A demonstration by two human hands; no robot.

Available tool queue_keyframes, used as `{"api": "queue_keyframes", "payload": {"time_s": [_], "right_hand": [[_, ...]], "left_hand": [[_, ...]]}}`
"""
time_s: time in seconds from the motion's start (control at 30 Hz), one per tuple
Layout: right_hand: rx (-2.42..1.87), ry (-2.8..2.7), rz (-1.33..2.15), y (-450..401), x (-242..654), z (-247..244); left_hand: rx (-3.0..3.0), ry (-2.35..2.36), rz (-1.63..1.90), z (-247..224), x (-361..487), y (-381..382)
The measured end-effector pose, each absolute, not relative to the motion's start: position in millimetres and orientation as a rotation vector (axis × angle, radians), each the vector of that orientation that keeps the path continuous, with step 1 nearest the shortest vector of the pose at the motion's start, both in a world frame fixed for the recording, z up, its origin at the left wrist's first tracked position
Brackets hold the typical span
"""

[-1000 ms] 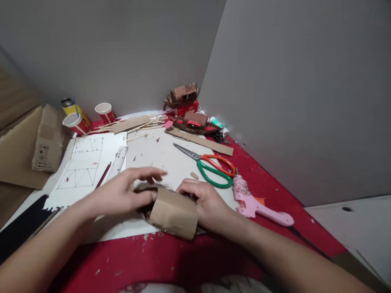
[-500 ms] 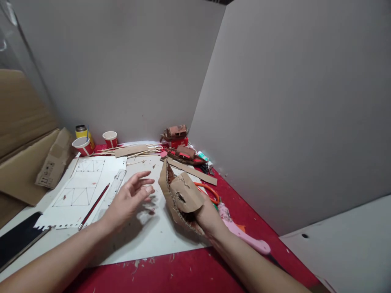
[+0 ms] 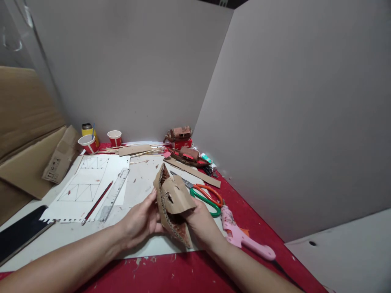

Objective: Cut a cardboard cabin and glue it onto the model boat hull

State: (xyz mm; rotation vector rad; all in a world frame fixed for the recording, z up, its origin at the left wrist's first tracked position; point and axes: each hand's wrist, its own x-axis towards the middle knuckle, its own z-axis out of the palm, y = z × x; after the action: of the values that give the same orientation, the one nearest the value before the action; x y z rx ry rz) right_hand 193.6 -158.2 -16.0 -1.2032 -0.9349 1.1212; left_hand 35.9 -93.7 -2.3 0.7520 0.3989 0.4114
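Between my hands is a cardboard model boat (image 3: pixel 179 197), tilted, with corrugated edges, a curved cover with a torn hole, and a brownish inside. My left hand (image 3: pixel 142 221) grips its left side, thumb on the outer wall and fingers underneath. My right hand (image 3: pixel 203 221) holds the right side; its fingertips are hidden behind the cardboard. Just beyond my right hand lie scissors (image 3: pixel 207 195) with orange and green handles. A pink glue gun (image 3: pixel 244 238) rests to the right of them on the red tabletop.
Two finished-looking boats (image 3: pixel 191 156) stand at the back, one on a red box. At left are a drawn sheet (image 3: pixel 82 183), a pencil (image 3: pixel 97 202), a ruler (image 3: pixel 114 193), a dark phone-like slab (image 3: pixel 21 234) and cardboard boxes (image 3: pixel 61 156). Paper cups (image 3: pixel 114 138) and thin sticks (image 3: pixel 155 150) sit behind.
My left hand has moved right and closed on the boat. The boat has shifted slightly left and down in my right hand, and the scissors show more fully.
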Motion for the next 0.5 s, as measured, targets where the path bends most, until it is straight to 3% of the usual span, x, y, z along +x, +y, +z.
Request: {"api": "queue_keyframes", "payload": {"time_s": [0.37, 0.5], "right_hand": [[-1.496, -1.390, 1.061, -182.2, 213.4, 22.5], [-1.486, -1.187, 0.899, -183.2, 236.4, 14.1]], "left_hand": [[0.495, 0.514, 0.394, 11.4, 32.2, -82.5], [0.531, 0.589, 0.521, 12.4, 31.1, -84.3]]}}
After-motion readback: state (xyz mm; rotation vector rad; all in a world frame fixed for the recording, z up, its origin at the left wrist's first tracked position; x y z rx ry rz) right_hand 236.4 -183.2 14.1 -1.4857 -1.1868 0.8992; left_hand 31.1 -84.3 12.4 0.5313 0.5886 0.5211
